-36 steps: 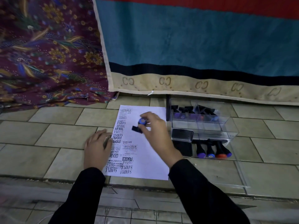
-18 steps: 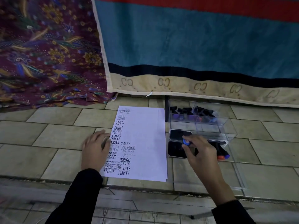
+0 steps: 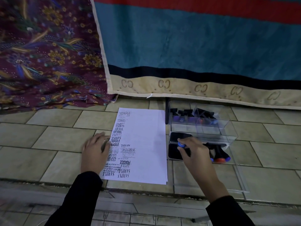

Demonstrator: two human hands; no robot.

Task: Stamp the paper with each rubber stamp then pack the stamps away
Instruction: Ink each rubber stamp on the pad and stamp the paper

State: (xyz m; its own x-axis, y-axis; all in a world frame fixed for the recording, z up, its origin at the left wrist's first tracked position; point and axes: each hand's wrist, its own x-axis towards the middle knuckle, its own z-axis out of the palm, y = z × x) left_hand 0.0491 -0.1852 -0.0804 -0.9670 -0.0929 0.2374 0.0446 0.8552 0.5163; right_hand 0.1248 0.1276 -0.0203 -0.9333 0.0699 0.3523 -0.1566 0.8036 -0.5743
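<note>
A white paper lies on the tiled floor, its left side covered with black stamp prints. My left hand rests flat on the paper's left edge. My right hand grips a black rubber stamp with a blue knob over the open black ink pad, just right of the paper. Several stamps with blue and red knobs lie right of my hand. A clear plastic box behind the pad holds several more black stamps.
A clear lid lies flat on the tiles at the front right. A teal and red blanket hangs behind, a patterned purple cloth at the left. A step edge runs across the floor in front of the paper.
My right hand carried the blue-knobbed stamp from over the paper to the right, down onto the ink pad. The left hand stayed on the paper's edge.
</note>
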